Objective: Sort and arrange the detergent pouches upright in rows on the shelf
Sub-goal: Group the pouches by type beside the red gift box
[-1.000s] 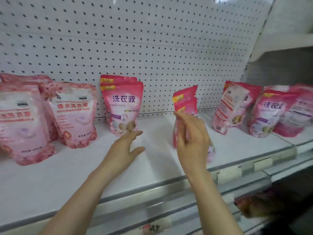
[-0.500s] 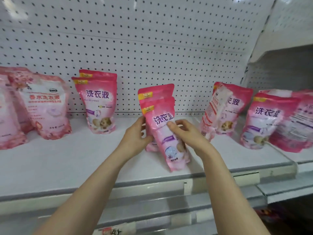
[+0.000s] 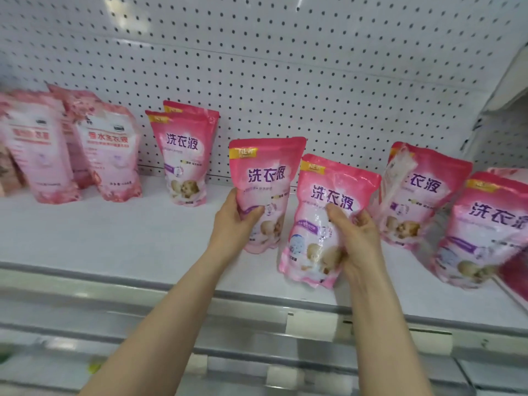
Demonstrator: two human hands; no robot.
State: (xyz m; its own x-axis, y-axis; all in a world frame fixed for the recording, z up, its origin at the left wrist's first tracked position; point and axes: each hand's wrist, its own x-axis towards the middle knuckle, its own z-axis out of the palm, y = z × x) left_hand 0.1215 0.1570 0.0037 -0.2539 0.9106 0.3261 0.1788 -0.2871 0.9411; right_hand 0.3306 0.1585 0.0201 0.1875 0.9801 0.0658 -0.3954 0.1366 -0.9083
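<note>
While I watch the head feed, left hand (image 3: 234, 227): fingers curled round the lower left edge of an upright pink detergent pouch (image 3: 265, 178), thumb across its front.
Right hand (image 3: 357, 238): grips a second detergent pouch (image 3: 320, 221) by its right side, thumb pressed on the front; its top leans to the right.
Held pouches: side by side at mid-shelf, close together; whether their bases meet the white shelf (image 3: 114, 238) I cannot tell.
Back left: two matching pouches (image 3: 183, 155) stand one behind the other near the pegboard (image 3: 285, 81).
Far left: paler pink pouches (image 3: 111, 155), blurred.
Right: more matching pouches (image 3: 423, 195), leaning.
</note>
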